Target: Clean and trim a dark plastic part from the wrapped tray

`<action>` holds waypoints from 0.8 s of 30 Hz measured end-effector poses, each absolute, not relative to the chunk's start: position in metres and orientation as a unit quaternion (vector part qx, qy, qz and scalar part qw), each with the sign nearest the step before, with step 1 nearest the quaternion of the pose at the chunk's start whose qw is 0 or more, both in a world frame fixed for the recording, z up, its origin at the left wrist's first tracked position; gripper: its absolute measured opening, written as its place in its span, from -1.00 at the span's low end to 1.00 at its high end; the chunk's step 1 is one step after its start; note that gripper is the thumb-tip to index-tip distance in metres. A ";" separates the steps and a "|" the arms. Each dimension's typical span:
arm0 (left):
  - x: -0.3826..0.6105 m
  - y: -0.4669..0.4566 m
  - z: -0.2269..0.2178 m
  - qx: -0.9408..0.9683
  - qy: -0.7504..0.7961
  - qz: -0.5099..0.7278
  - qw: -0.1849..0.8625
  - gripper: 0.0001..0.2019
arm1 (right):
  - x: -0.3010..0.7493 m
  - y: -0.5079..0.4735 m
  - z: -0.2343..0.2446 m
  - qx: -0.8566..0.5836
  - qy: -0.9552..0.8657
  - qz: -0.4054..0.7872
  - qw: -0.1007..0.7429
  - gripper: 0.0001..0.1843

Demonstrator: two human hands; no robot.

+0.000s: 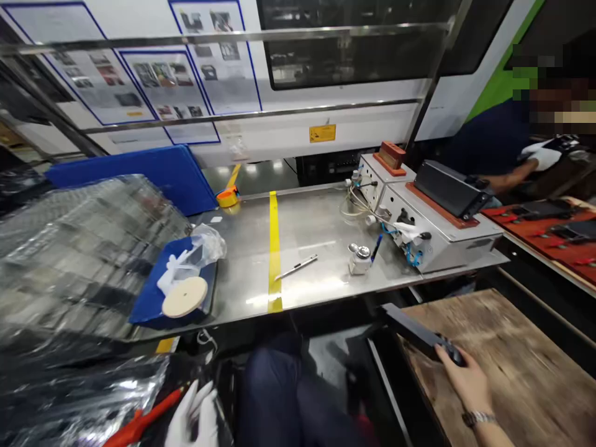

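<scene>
You work under bright overhead light: glare streaks the steel table [316,230] and plastic wrap [84,248]. Your lap [279,391] sits in shadow. Edges bow and smear; the wooden board [526,366] blurs.

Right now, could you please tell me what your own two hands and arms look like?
My left hand wears a white glove. My right hand has no glove, and a silvery metal wristband sits at its wrist. No sleeve shows on the short stretch of right forearm in view. The left forearm is out of frame.
</scene>
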State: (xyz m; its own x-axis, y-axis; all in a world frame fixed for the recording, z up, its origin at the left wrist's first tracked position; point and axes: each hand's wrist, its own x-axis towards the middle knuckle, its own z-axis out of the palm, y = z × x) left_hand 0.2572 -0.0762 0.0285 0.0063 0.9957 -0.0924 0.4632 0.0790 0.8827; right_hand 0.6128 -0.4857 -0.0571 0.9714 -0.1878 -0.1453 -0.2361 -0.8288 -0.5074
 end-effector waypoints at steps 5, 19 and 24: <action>0.296 -0.092 0.050 0.705 0.479 0.304 0.426 -0.46 | 0.581 -0.406 -0.034 -0.943 -0.102 0.064 0.312 -0.37; 0.300 -0.081 0.070 0.589 0.386 0.112 0.701 -0.53 | 0.534 -0.226 0.060 -0.703 -0.605 0.127 0.353 -0.32; 0.301 -0.084 0.077 0.490 0.381 0.062 0.781 -0.45 | 0.517 -0.198 0.074 -0.646 -0.665 0.146 0.345 -0.30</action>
